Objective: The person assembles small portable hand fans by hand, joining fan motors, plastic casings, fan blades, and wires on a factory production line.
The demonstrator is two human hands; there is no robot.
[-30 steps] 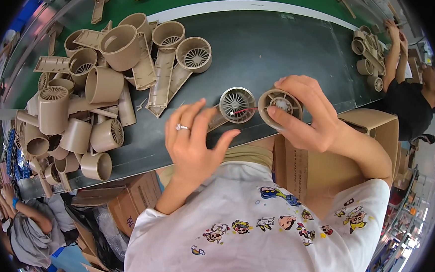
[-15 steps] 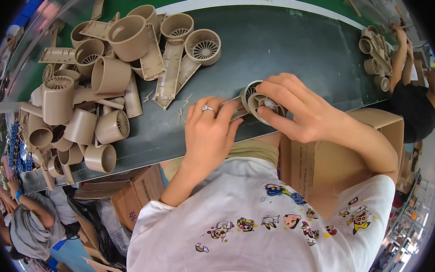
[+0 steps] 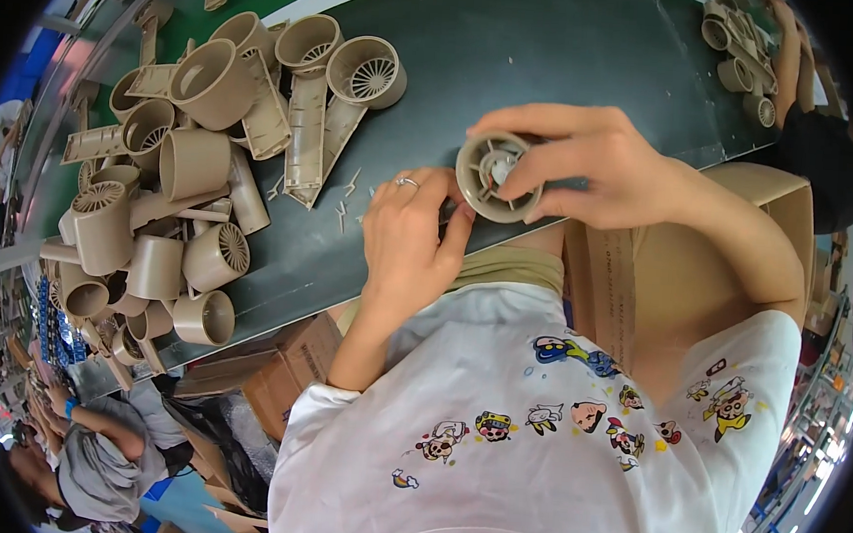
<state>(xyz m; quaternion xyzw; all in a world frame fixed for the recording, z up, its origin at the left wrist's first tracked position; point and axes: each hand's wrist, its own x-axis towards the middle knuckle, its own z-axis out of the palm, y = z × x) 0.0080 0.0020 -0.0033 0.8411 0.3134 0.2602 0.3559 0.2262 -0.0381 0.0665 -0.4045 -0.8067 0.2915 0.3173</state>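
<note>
My right hand (image 3: 599, 165) closes around a beige round plastic fan housing (image 3: 468, 193), with fingers over its far rim and one digit reaching inside. The housing's open end faces up, showing spokes around a central hub with a pale part in it. Just left of it, my left hand (image 3: 411, 236) is closed, a ring on one finger. Its curled fingertips meet the housing's left side; what they grip there is mostly hidden under the hand. A few small Y-shaped beige plastic bits (image 3: 342, 214) lie on the dark tabletop beyond the left hand.
A large heap of beige fan housings with flat handles (image 3: 198, 169) covers the left of the dark table (image 3: 438, 82). An open cardboard box (image 3: 670, 272) stands against the near edge at right. Co-workers sit at far right (image 3: 823, 164) and lower left (image 3: 107, 452).
My right hand and the round housing have tipped so its open end now faces up toward me. The handle visible earlier between my hands is now mostly hidden. The whole view has shifted slightly.
</note>
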